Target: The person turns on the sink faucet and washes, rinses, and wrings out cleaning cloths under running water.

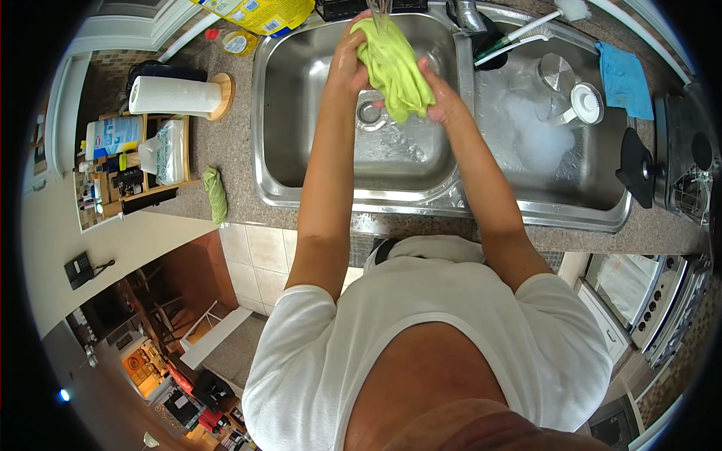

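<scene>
Stretched between my two hands is a wet lime-green cloth (392, 70), held over the left basin (299, 141) of a stainless steel double sink. My left hand (348, 62) grips its upper left side, close to the faucet. With my right hand (440, 93) I hold its lower right end, the thumb lying along the edge. Water runs from the faucet spout (381, 7) onto the top of the cloth. Below it, the drain (371, 114) shows partly, and water is splashing on the basin floor.
In the right basin (598, 175) lie soap suds (541, 138), a clear container (555, 76) and a white-lidded part (586, 104). A blue cloth (625, 82) drapes over its far rim. Dish brushes (516, 42) stand behind the divider. Left are a paper towel roll (175, 96) and a rolled green cloth (215, 194).
</scene>
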Motion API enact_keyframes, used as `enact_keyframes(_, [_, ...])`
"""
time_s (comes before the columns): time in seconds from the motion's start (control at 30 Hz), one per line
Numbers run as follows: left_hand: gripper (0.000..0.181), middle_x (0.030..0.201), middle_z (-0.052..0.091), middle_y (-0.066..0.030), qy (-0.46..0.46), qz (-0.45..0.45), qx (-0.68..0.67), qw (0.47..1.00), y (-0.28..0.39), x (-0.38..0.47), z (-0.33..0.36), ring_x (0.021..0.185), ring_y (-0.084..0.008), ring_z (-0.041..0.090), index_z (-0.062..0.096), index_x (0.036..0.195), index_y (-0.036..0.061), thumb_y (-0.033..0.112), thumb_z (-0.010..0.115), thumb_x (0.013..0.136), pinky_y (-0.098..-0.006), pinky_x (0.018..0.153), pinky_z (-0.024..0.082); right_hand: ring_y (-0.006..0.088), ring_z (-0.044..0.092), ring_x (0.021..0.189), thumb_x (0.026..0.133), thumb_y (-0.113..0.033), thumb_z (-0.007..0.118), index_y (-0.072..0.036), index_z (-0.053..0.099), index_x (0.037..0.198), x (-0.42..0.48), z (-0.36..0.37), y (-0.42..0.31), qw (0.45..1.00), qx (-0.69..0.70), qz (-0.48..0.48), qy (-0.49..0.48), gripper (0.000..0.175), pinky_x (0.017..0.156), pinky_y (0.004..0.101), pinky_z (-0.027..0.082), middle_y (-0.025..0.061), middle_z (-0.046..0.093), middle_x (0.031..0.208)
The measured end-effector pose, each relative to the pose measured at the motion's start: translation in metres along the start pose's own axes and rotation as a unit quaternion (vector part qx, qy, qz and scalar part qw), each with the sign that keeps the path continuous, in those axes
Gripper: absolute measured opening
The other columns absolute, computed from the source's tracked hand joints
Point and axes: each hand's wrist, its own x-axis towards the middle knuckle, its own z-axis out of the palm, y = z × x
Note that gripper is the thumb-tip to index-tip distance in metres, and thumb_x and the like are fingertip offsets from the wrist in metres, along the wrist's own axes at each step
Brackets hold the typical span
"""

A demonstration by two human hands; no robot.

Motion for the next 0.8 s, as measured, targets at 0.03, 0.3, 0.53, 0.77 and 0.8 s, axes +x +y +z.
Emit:
enact_keyframes(0.03, [0.042, 0.109, 0.057, -0.0114, 0.005, 0.005, 0.002, 1.0, -0.002, 0.002, -0.011, 0.1, -0.0233, 0.058, 0.044, 0.123, -0.0001, 0.01, 0.055, 0.083, -0.0365, 0.087, 0.049, 0.0273, 0.056, 0.105, 0.087, -0.052, 0.054, -0.005, 0.037, 0.135, 0.0, 0.013, 0.01, 0.999, 0.032, -0.018, -0.007, 0.069, 0.081, 0.0409, 0.051, 0.0159, 0.05, 0.125])
enact_keyframes(0.3, [0.058, 0.112, 0.057, -0.0092, 0.098, -0.093, 0.256, 0.957, -0.013, -0.017, -0.036, 0.091, -0.0221, 0.06, 0.045, 0.126, 0.0069, 0.048, 0.053, 0.086, -0.0419, 0.083, 0.049, 0.0165, 0.047, 0.076, 0.087, -0.037, 0.061, 0.001, 0.039, 0.125, -0.009, 0.037, 0.029, 0.928, 0.372, -0.03, 0.014, 0.058, 0.052, 0.0212, 0.042, 0.0148, 0.051, 0.104])
enact_keyframes(0.53, [0.051, 0.11, 0.054, -0.0078, -0.081, 0.013, -0.274, 0.958, -0.054, -0.068, 0.029, 0.104, -0.0237, 0.052, 0.047, 0.12, 0.0117, 0.047, 0.053, 0.084, -0.0476, 0.095, 0.039, 0.0155, 0.044, 0.077, 0.083, -0.033, 0.065, 0.0, 0.017, 0.138, 0.0, 0.098, 0.045, 0.83, 0.543, -0.056, -0.119, 0.08, 0.047, 0.0211, 0.041, 0.0117, 0.043, 0.099])
enact_keyframes(0.77, [0.03, 0.108, 0.051, -0.0084, -0.096, -0.039, -0.284, 0.953, -0.037, -0.037, -0.006, 0.109, -0.0222, 0.049, 0.054, 0.105, 0.0117, 0.031, 0.062, 0.083, -0.0384, 0.098, 0.037, 0.0148, 0.045, 0.073, 0.086, -0.027, 0.061, -0.002, 0.035, 0.126, -0.009, 0.094, 0.036, 0.916, 0.401, -0.017, -0.014, 0.054, 0.046, 0.0205, 0.04, 0.0111, 0.045, 0.096])
enact_keyframes(0.8, [0.042, 0.106, 0.055, -0.0135, -0.131, -0.098, -0.278, 0.947, -0.035, -0.026, -0.019, 0.1, -0.0223, 0.055, 0.055, 0.106, 0.0042, 0.042, 0.053, 0.09, -0.0359, 0.087, 0.048, 0.0142, 0.045, 0.069, 0.087, -0.025, 0.06, -0.002, 0.04, 0.118, -0.008, 0.087, 0.035, 0.939, 0.344, 0.01, 0.013, 0.044, 0.044, 0.0204, 0.038, 0.0112, 0.048, 0.094])
